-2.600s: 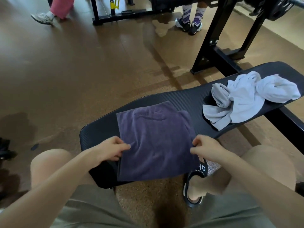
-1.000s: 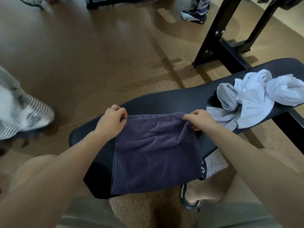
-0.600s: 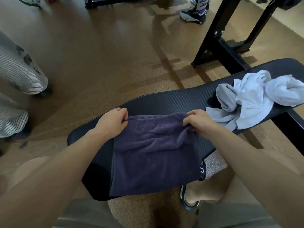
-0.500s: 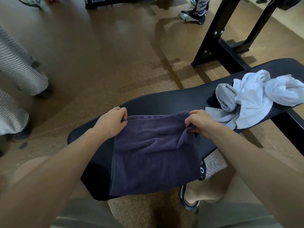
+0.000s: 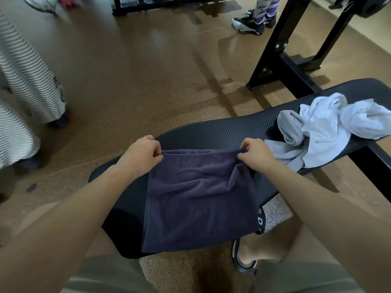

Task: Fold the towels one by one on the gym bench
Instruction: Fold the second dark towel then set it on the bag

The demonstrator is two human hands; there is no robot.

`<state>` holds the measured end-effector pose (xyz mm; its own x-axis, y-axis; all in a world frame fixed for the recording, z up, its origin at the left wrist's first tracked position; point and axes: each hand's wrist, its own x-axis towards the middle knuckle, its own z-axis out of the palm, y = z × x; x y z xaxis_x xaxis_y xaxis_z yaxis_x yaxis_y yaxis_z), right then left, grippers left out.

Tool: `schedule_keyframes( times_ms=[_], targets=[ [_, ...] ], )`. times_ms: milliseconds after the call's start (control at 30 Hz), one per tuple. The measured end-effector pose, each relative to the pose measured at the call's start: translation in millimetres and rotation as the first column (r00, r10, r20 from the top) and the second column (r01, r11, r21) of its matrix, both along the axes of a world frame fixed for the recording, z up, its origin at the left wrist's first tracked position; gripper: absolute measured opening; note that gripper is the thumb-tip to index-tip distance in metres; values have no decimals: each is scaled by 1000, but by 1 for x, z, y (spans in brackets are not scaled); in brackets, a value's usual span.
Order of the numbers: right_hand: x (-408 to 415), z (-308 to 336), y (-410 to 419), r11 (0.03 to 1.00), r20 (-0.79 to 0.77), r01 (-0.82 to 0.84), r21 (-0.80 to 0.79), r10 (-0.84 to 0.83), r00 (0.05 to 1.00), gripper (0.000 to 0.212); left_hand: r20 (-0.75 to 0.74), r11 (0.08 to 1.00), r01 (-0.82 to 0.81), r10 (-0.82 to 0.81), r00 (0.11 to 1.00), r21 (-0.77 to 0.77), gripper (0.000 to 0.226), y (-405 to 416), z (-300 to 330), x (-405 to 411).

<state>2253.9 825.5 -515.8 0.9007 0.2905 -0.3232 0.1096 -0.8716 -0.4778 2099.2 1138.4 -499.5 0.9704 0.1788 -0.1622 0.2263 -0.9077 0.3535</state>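
Note:
A dark purple towel (image 5: 198, 199) lies folded on the near end of the black gym bench (image 5: 211, 132), its near edge hanging over the bench's front. My left hand (image 5: 141, 157) pinches its far left corner and my right hand (image 5: 254, 155) pinches its far right corner, both lifting the far edge slightly. Embossed lettering shows upside down near that edge. A crumpled heap of white and light grey towels (image 5: 321, 130) sits on the bench to the right, close to my right hand.
A black rack frame (image 5: 281, 58) stands on the brown floor behind the bench. A person in striped trousers (image 5: 25, 92) stands at the left; another person's sneakers (image 5: 249, 26) are at the top. My knees and a sandal (image 5: 245, 256) are below.
My hands moved from the towel's near corners to its far corners and now hold that edge taut and slightly raised. A person in striped trousers walked in at the left.

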Motion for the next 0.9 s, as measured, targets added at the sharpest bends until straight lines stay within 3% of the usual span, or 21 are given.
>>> schedule_keyframes(
  times_ms=[200,533,900],
  targets=[
    [1,10,11,999,15,-33,12,33,999,8,-20,999,34,-33,999,37,9,0,9,-1],
    [16,17,9,916,26,-369,-159,378,926,13,-29,997,19,-16,999,76,7,-2,20,-6],
    [16,35,5,906,-43,-400,-136,398,916,19,22,993,15,-18,1000,119,10,-2,36,-17]
  ],
)
